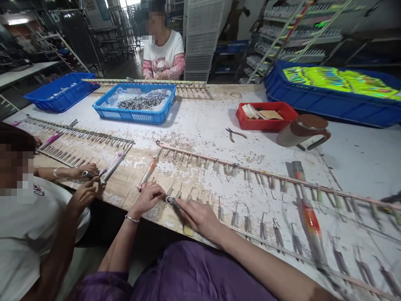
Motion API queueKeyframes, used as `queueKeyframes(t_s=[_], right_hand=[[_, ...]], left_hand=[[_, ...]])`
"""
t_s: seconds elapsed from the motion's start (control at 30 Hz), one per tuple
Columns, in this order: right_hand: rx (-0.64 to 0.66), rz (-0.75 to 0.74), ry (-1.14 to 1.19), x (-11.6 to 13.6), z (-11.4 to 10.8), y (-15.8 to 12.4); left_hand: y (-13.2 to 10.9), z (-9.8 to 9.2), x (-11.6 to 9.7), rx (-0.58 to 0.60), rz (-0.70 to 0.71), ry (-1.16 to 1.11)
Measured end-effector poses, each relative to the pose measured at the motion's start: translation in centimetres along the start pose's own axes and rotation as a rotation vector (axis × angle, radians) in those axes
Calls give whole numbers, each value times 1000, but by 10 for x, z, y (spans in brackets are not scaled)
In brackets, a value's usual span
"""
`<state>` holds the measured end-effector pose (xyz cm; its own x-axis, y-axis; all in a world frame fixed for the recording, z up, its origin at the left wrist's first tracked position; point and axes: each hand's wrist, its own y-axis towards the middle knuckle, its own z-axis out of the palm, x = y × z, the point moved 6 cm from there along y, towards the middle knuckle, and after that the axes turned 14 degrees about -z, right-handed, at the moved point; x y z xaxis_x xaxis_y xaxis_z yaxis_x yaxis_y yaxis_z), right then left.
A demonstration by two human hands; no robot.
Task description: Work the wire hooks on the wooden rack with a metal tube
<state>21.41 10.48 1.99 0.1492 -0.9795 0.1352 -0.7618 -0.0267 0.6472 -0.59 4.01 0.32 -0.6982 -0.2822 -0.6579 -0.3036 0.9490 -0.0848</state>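
Note:
At the near edge of the table, my right hand [199,215] is closed round a small metal tool [171,200] with a ring-shaped end. My left hand [149,198] is just left of it, its thumb and fingertips pinched together close to the ring end; what they hold is too small to make out. Both hands are at the left end of a long rack frame [266,172], whose two rails carry hooks with small pale bodies. An orange-and-white bar [152,167] closes the frame's left end, and a thicker orange-marked bar [311,221] crosses it further right.
Pliers [234,134], a red bin [266,117] and a lidded jug [302,131] lie beyond the rack. Blue bins [134,104] stand further back. A co-worker's hands [86,184] work at another rack on the left; another person [164,54] sits across.

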Motion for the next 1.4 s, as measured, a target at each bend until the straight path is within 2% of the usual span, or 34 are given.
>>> queueKeyframes(t_s=[0.07, 0.2, 0.37, 0.5, 0.63, 0.8, 0.97, 1.1, 1.2, 1.27, 1.4], right_hand=[[26, 23, -27, -1, 0, 0], [-19, 42, 28, -1, -2, -1], [32, 45, -17, -2, 4, -3], [-51, 88, 51, -2, -2, -3], [18, 81, 32, -1, -3, 0], [-48, 127, 79, -4, -9, 0], [9, 105, 88, -3, -6, 0], [-41, 156, 124, -6, -9, 0], [-2, 162, 120, -5, -4, -2], [-15, 217, 122, -9, -3, -8], [-139, 392, 188, -22, -13, -29]], left_hand=[[0, 0, 0, -4, -2, 16], [0, -1, 0, -16, -7, 17], [1, 0, 1, -13, -3, 27], [1, 0, 2, -19, -28, 48], [1, 1, 2, -13, -29, 38], [1, 0, 0, -14, -40, 60], [1, 0, -2, -10, -45, 67], [1, 0, -2, -12, -46, 69], [2, 1, -1, -10, -48, 49], [2, 1, 0, -5, -44, 36], [3, 0, 5, 14, -37, 19]])
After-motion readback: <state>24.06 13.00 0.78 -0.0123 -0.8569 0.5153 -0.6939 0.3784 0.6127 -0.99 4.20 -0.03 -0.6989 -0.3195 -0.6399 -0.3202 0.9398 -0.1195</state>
